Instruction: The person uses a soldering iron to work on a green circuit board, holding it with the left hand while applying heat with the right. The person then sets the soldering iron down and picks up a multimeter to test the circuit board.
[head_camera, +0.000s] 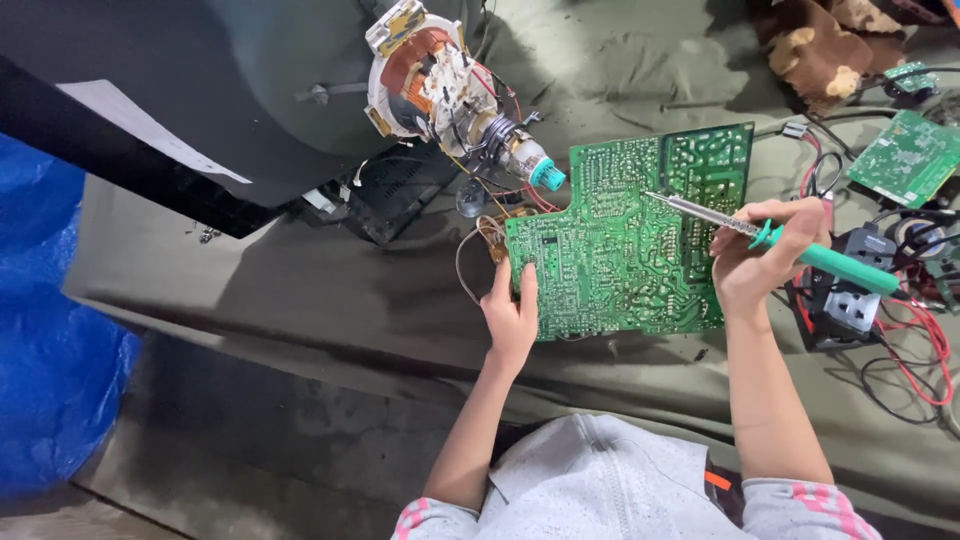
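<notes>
Our right hand (752, 262) fingers wrap the green soldering iron (800, 250), tip touching the green circuit board (630, 240). Our left hand (512, 315) fingers pinch the board's lower left edge. The board lies flat on the olive cloth (330, 280). Picture tube (250, 90) neck sits just beside its upper left; power strip (850, 290), red wires (925, 345), second green board (910, 155) crowd the right.
</notes>
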